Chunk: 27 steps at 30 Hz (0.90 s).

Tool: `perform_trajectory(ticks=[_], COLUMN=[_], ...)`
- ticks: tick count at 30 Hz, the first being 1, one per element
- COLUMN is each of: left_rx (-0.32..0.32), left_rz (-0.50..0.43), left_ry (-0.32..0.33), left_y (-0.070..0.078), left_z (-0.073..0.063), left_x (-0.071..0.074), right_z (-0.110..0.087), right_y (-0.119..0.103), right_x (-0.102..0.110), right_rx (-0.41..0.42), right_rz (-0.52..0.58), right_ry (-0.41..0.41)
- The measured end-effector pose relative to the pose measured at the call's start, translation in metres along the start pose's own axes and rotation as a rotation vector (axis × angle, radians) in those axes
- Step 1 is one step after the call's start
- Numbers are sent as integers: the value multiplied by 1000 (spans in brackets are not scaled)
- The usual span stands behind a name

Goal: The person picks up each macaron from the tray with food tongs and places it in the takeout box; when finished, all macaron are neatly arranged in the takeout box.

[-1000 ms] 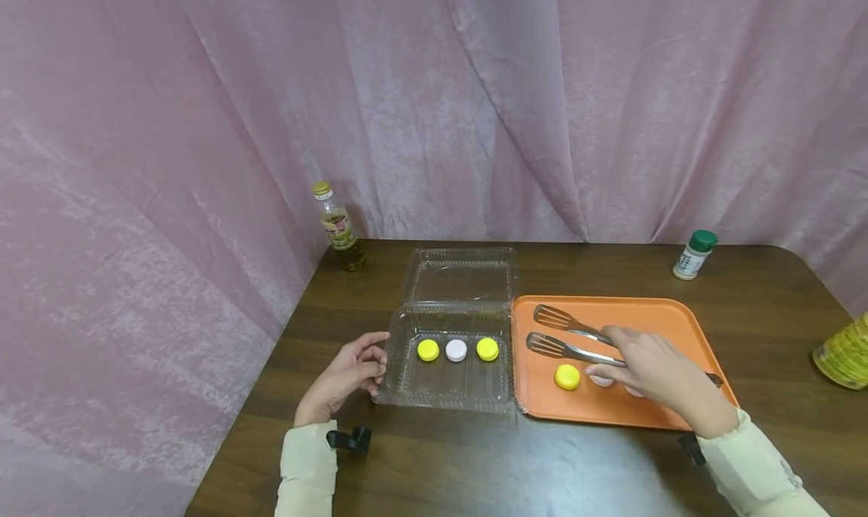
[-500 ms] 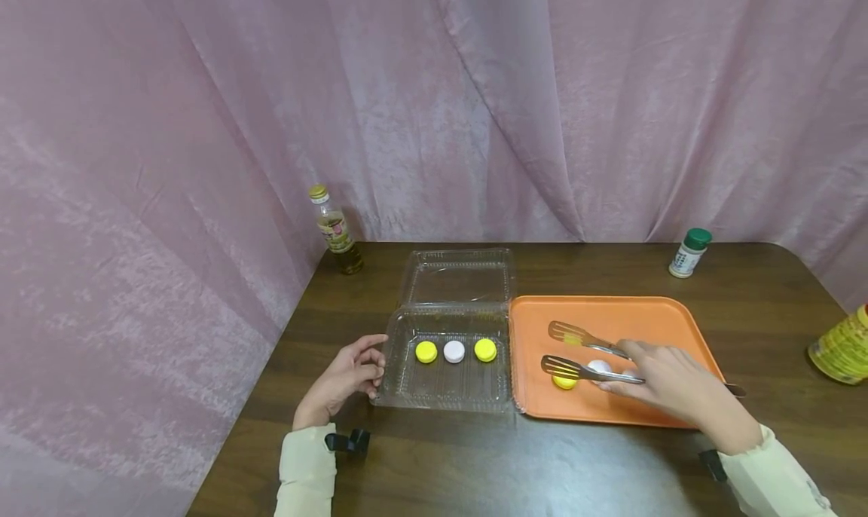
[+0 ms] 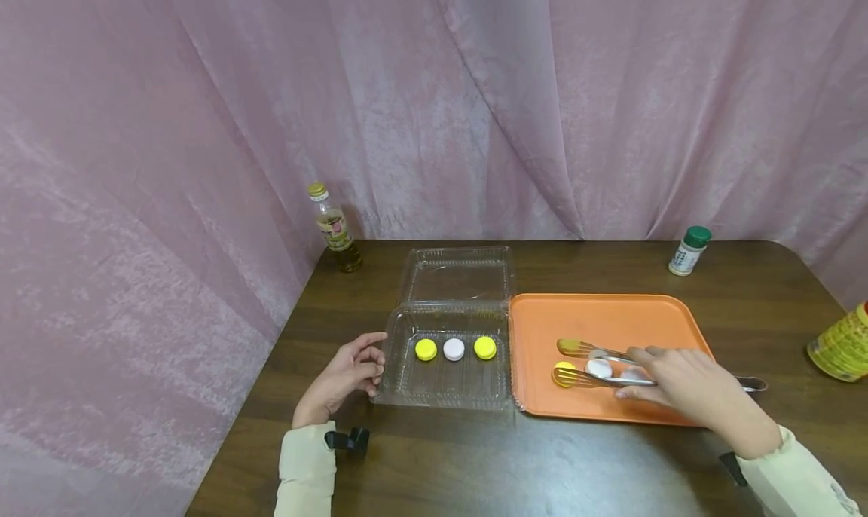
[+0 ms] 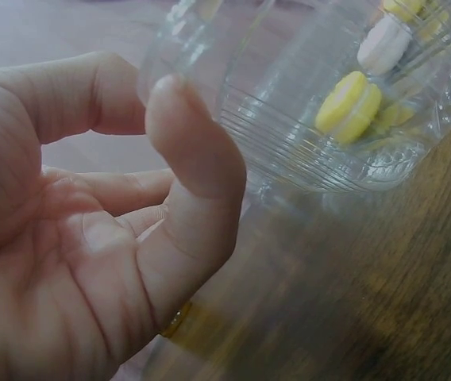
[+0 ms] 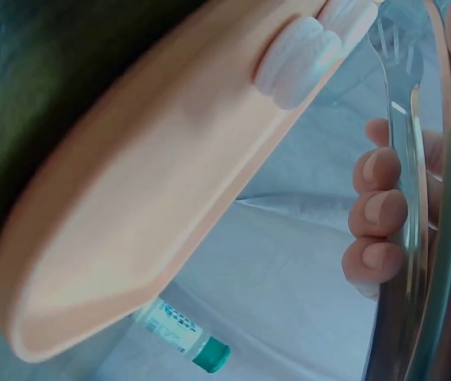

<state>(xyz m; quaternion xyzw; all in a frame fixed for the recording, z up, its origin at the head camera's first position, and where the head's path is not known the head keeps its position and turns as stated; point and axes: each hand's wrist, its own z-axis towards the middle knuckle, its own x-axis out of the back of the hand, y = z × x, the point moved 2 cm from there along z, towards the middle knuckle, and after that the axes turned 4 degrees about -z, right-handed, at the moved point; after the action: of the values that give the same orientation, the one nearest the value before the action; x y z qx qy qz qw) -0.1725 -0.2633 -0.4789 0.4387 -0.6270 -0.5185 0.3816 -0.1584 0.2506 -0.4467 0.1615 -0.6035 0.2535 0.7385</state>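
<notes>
"Hands?"
"Right hand (image 3: 698, 389) holds shiny slotted metal tongs (image 3: 634, 382) over the flat orange tray (image 3: 610, 317); left hand (image 3: 349, 370) pinches the clear ridged plastic box (image 3: 444, 404)."
"Those two round white cookies (image 5: 297, 63)?"
"On the tray — the right wrist view shows grooved sides, the head view mostly tops."

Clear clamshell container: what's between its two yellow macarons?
One pale macaron, touching neither, lies between the yellow macaron nearer the left hand and the yellow one nearer the orange tray; the head view shows this.

A box (image 3: 444, 389) — three macarons (image 3: 453, 350) inside — sits left of the tray (image 3: 610, 317); a bottle (image 3: 337, 234) stands at the far left corner of the table (image 3: 420, 457), a shaker (image 3: 686, 259) near its far edge, a jar (image 3: 841, 345) by its right.
</notes>
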Motion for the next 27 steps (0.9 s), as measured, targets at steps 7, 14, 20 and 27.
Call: perform_trajectory(ticks=[7, 14, 20, 27], left_rx=[0, -16, -20, -16], left_rz=[-1, 3, -8, -16], left_ry=[1, -6, -5, -2], left_y=[1, 1, 0, 0], left_z=[-1, -1, -1, -2], left_x=[0, 0, -1, -1], right_z=[-1, 2, 8, 17], right_y=[-1, -2, -6, -11], right_x=[1, 2, 5, 12], right_rx=[28, 49, 73, 31], right_rz=[-8, -19, -12, 8], right_ry=[0, 19, 57, 39])
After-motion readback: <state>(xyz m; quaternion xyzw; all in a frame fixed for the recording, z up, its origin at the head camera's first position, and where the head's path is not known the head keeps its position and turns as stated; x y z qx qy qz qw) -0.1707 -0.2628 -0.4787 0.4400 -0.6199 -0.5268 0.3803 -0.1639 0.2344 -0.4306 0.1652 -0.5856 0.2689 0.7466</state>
